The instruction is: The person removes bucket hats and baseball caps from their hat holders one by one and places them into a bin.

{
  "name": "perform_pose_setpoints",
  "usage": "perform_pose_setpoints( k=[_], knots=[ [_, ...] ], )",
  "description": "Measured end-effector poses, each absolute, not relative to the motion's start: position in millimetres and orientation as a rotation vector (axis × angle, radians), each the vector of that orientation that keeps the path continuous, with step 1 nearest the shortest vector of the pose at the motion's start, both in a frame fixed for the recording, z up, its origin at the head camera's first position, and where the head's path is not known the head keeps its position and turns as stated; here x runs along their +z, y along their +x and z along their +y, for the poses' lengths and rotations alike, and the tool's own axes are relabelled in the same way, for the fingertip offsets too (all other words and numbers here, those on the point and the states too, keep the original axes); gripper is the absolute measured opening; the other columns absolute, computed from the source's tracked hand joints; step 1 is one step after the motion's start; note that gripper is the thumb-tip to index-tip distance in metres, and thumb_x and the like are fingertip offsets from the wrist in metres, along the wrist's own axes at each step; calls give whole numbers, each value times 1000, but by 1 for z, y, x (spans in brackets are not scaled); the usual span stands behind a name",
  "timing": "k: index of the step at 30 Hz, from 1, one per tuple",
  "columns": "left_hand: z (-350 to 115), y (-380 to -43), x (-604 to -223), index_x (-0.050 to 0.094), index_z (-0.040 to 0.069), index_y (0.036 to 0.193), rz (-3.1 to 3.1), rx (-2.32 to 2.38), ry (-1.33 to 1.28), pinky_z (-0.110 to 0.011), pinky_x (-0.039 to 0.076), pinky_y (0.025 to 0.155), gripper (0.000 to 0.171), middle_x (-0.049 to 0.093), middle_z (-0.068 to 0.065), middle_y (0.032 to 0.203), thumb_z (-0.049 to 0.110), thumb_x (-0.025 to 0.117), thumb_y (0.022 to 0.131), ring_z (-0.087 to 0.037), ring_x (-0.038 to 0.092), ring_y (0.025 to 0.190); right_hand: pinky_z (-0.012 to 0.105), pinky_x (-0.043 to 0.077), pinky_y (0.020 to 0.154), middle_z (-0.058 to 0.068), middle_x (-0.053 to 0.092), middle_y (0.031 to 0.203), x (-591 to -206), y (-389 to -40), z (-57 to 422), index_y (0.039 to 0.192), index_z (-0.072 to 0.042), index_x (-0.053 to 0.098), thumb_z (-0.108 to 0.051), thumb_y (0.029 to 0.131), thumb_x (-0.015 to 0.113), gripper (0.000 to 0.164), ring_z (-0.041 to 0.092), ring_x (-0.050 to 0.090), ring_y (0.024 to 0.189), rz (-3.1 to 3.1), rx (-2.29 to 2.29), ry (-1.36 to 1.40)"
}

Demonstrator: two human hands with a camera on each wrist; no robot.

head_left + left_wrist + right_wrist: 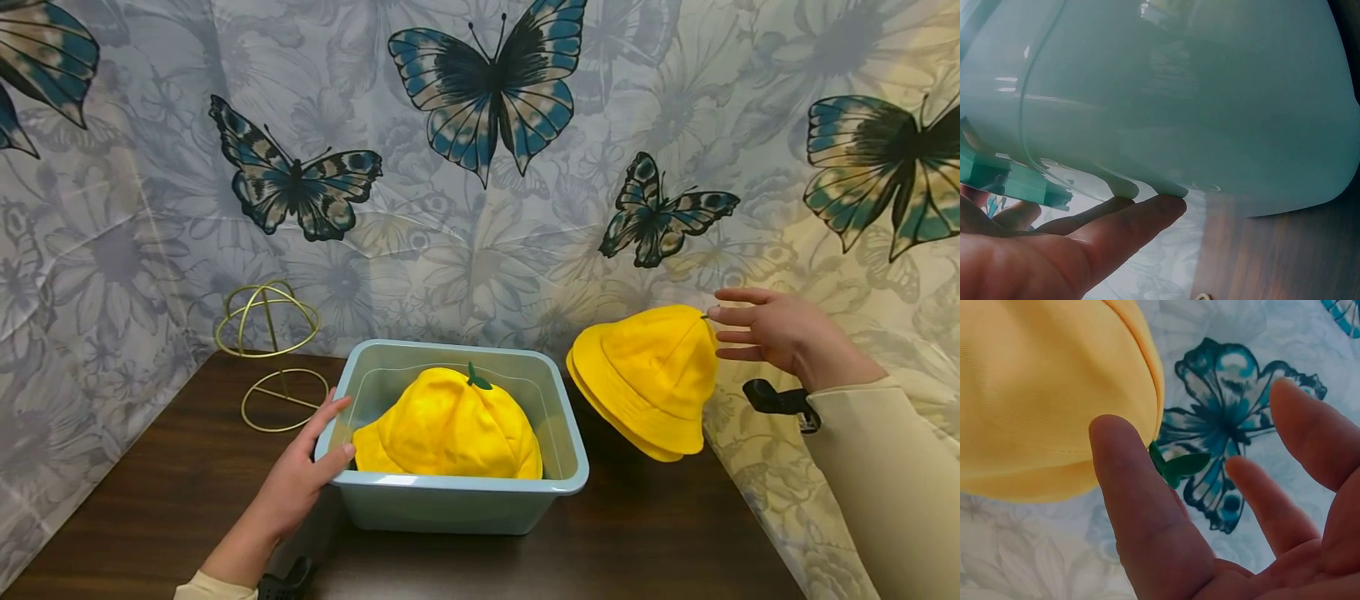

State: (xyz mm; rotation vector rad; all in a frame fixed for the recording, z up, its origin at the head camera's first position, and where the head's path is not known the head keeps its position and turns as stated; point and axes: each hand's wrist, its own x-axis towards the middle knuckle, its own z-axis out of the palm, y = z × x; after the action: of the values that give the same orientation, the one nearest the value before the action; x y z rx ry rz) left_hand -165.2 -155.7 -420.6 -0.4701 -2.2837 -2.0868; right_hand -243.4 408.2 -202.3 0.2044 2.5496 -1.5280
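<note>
A light blue-green plastic bin (450,507) stands on the dark table. Inside it sits a yellow bucket hat (450,425) with a green leaf-shaped tip on its crown. My left hand (303,467) holds the bin's left rim, thumb over the edge; in the left wrist view its fingers (1141,222) lie along the outer wall. To the right of the bin, a second yellow hat (648,375) is tilted, its brim showing a doubled edge. My right hand (780,333) is beside its crown, fingers spread around the green leaf tip (1182,467) with nothing held.
A gold wire stand (281,400) with round hoops rises at the back left of the table (172,467), left of the bin. Behind everything hangs a grey fabric backdrop (480,250) printed with butterflies, and it also runs along the table's right side.
</note>
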Motion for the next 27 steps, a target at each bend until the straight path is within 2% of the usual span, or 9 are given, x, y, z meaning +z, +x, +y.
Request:
perform_pose_setpoints(
  k=[4, 6, 7, 11, 17, 27],
  knots=[
    [-156, -165, -421, 31, 5, 154, -2315, -2059, -466, -41, 31, 108, 60, 1, -8, 166, 12, 56, 100, -41, 1, 147, 50, 47, 95, 24, -9, 162, -200, -250, 408, 160, -10, -2, -26, 104, 56, 82, 52, 18, 141, 2526, -1528, 225],
    [-156, -165, -421, 31, 5, 154, -2317, -2057, -472, -39, 31, 107, 60, 1, -8, 166, 12, 55, 100, -41, 1, 147, 52, 46, 96, 24, -9, 162, -200, -253, 408, 160, -11, -2, -24, 104, 55, 80, 53, 18, 141, 2523, -1519, 247],
    [-156, -165, -421, 31, 5, 154, -2317, -2058, -474, -40, 31, 107, 60, 1, -8, 166, 12, 55, 100, -41, 1, 147, 52, 46, 96, 24, -9, 162, -201, -255, 408, 160, -11, -1, -24, 104, 55, 80, 53, 17, 141, 2525, -1510, 256],
    [-156, -166, -421, 31, 4, 154, -2285, -2088, -482, -65, 20, 107, 60, 0, -9, 166, 10, 55, 99, -42, -1, 147, 53, 46, 94, 25, -7, 162, -204, -261, 408, 160, -12, -1, -24, 103, 57, 82, 55, 15, 141, 2521, -1488, 284],
    [-155, -166, -421, 32, 4, 153, -2290, -2091, -463, -66, 18, 108, 59, 0, -10, 166, 11, 55, 99, -43, -1, 147, 52, 47, 93, 28, -5, 161, -210, -266, 409, 160, -9, 1, -24, 101, 61, 85, 56, 13, 141, 2486, -1489, 270],
    [-156, -166, -421, 32, 4, 153, -2286, -2096, -465, -68, 16, 108, 60, -1, -9, 166, 11, 56, 99, -42, -2, 147, 50, 50, 91, 32, 3, 159, -220, -271, 407, 159, -4, 10, -17, 100, 63, 81, 55, 23, 138, 2483, -1423, 258]
  ],
)
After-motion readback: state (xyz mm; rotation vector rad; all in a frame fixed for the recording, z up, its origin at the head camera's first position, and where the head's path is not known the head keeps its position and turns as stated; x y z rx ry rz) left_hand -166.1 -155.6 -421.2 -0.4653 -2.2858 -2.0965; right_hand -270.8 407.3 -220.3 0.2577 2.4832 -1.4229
